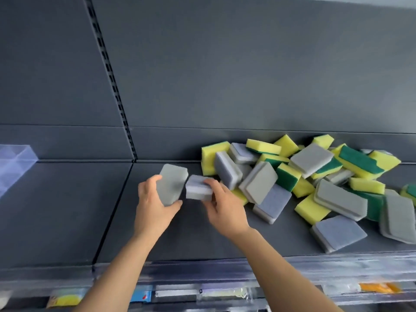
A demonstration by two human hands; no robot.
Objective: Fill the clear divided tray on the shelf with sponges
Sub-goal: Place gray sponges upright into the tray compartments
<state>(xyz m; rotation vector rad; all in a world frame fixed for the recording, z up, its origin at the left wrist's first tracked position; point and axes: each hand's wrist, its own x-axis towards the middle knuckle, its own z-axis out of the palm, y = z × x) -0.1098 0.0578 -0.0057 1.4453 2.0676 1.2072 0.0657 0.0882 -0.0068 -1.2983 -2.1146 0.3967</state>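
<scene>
Since both look soft and light, a gentle side squeeze should do: the left hand (153, 203) curls round the left sponge (172, 185), the right hand (222, 203) pinches the right sponge (199, 190).

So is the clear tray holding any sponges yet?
Empty in the visible part: the clear tray shows bare compartments; the rest is cropped.

A dark grey shelf board (67, 210) lies beneath the left hand (155, 208) and the right hand (225, 210). Beyond them rises a matching grey back panel (225, 64), split above and left of the left hand by a slotted upright (108, 64). Nearer than both hands, a clear rail (315, 266) edges the shelf front.
</scene>
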